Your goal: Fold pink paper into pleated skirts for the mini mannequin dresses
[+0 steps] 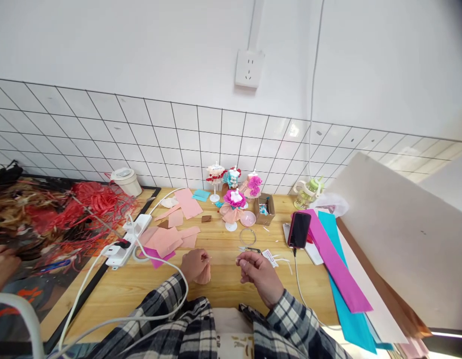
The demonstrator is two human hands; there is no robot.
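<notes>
My left hand (193,264) is closed on a gathered piece of peach crepe paper (205,275), just above the table's front edge. To its right my right hand (260,275) is closed in a pinch, with thumb and fingertips together. Whatever sits between those fingertips is too small to make out. Just beyond the right hand lie small thread snips (250,249) and a thin wire ring (248,236). A white printed card (269,258) rests beside the snips. Farther back stands a miniature dress form (234,202) with a magenta ruffle and peach skirt.
Peach paper pieces (167,241) lie left, near a white power strip (128,242). Its cable crosses my left forearm. Right are a phone (299,229), long magenta paper (339,264) and a green bottle (309,193). A small box (264,212) stands behind. Another person's hand (2,267) shows far left.
</notes>
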